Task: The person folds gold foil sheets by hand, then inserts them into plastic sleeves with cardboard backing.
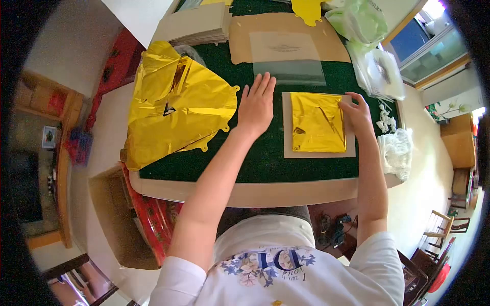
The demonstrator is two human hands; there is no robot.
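Observation:
My left hand (pixel 256 107) lies palm down with its fingers stretched out, just below a clear plastic bag (pixel 288 71) and holding nothing. My right hand (pixel 359 113) grips the upper right edge of a grey-brown cardboard sheet (pixel 320 155), its thumb reaching over onto the foil. On that sheet rests a gold foil balloon (pixel 317 125), flat and folded into a near square. To the left of my left hand spreads a pile of flat gold foil balloons (pixel 184 109) with small round tabs along the edge.
A stack of cardboard sheets (pixel 196 25) sits at the back left, beside a brown paper piece (pixel 286 25). Plastic bags (pixel 377 71) and a white bundle (pixel 395 153) line the right side of the green tabletop (pixel 214 168). An open cardboard box (pixel 120 219) stands below left.

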